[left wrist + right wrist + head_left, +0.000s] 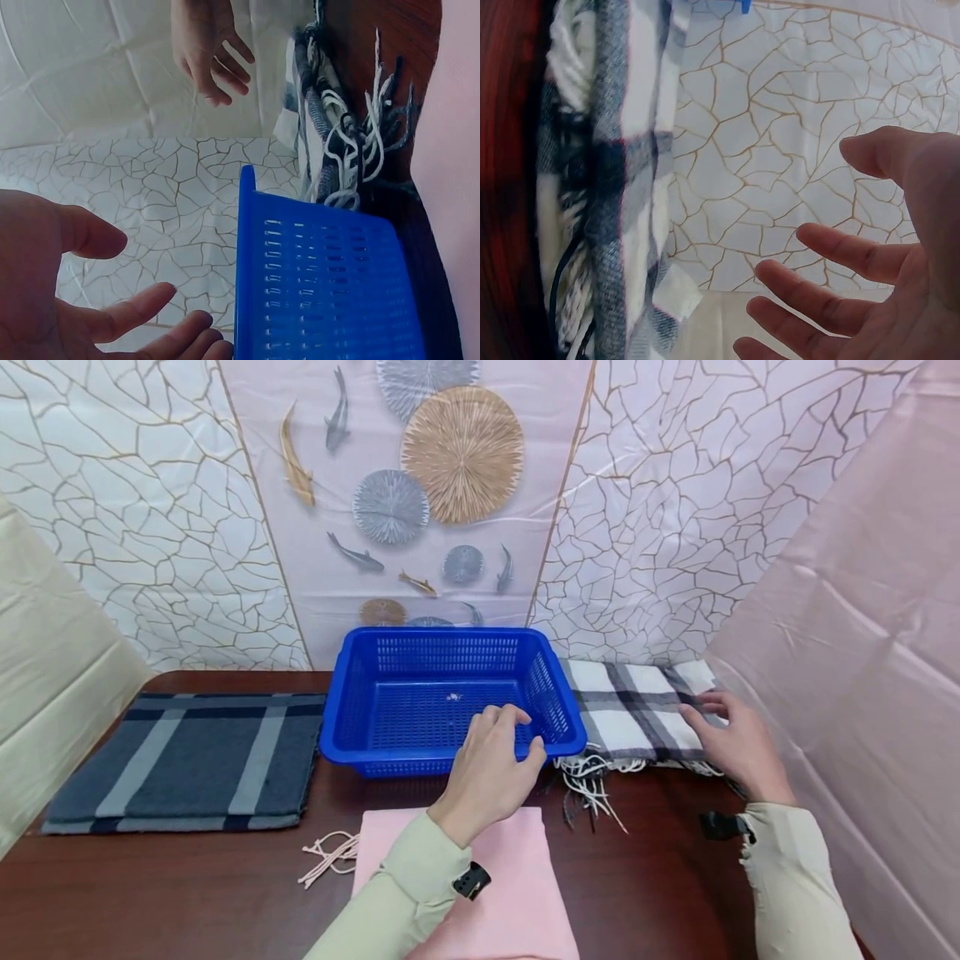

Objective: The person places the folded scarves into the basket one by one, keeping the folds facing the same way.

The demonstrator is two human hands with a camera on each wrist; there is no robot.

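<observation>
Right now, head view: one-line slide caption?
Left hand hovers at blue basket rim, right hand over plaid scarf; pink cloth in front.

The basket (450, 697) is set at the middle of the table (652, 877), against the back wall. A folded striped blanket (187, 760) is laid to its left. A folded checked scarf (637, 714) is laid to its right, just beside it, fringe (588, 781) spilled toward the front. A folded cloth (517, 893) is placed before the basket, tassels (330, 853) trailing left.
</observation>
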